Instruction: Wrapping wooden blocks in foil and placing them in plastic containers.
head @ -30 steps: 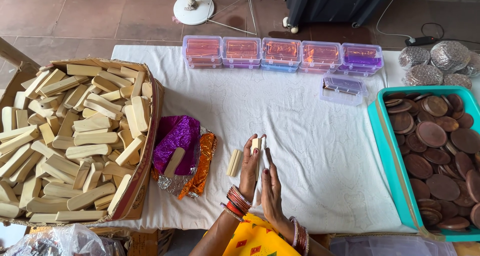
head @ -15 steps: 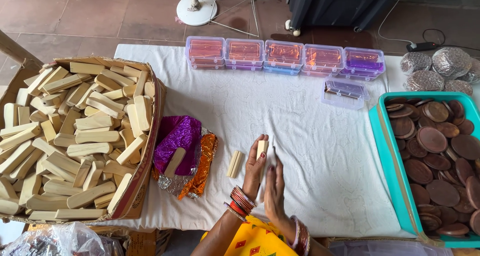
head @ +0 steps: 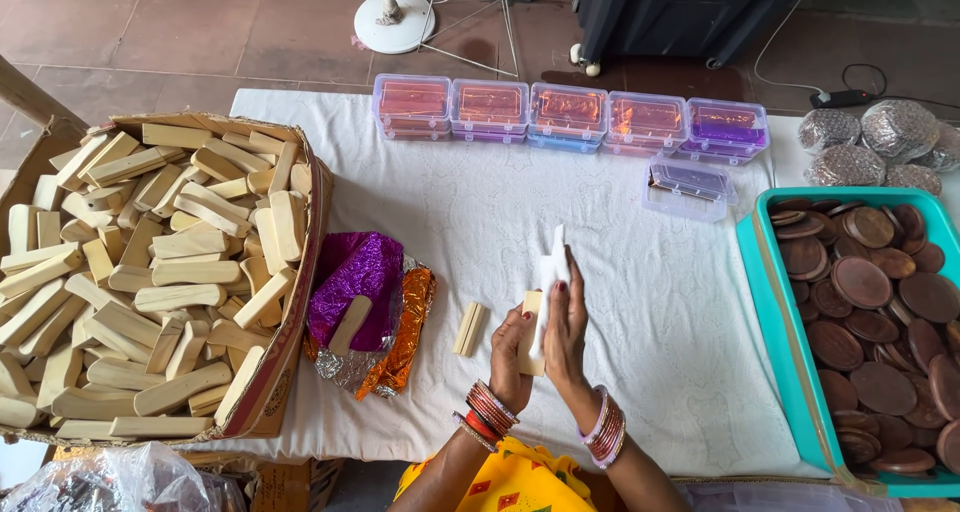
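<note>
We see both hands raised together just above the white-clothed bench [head: 650, 302], at about 6 o'clock in the view. Our left hand [head: 508, 357] has its grip closed around a pale wooden block [head: 529, 344], fingers curled over the block's left side, while our right hand [head: 568, 330] presses flat against the block's right side, its fingers stretched up toward 12 o'clock and pinning a strip of white paper [head: 552, 270] that stands up past the fingertips. So the left grip is narrow and holding the block; the right is a flat, pressing hold on paper and block together. Red bangles circle the left wrist and pinkish ones the right. Just beside the left hand, at its 9 o'clock, a second wooden block [head: 469, 329] lies on the cloth, apart from the fingers. Further out at 9 o'clock sits a crumpled heap of purple foil [head: 362, 272] with orange foil [head: 410, 322] along its right edge, and a block resting on top of the purple. Beyond that, a cardboard box [head: 300, 302] holds a large pile of like blocks. At 12 o'clock a row of clear lidded plastic boxes [head: 570, 112] lines the bench's far edge, with one more small clear box [head: 688, 186] set nearer. At 3 o'clock a teal tray [head: 775, 332] holds brown round discs [head: 870, 302].
</note>
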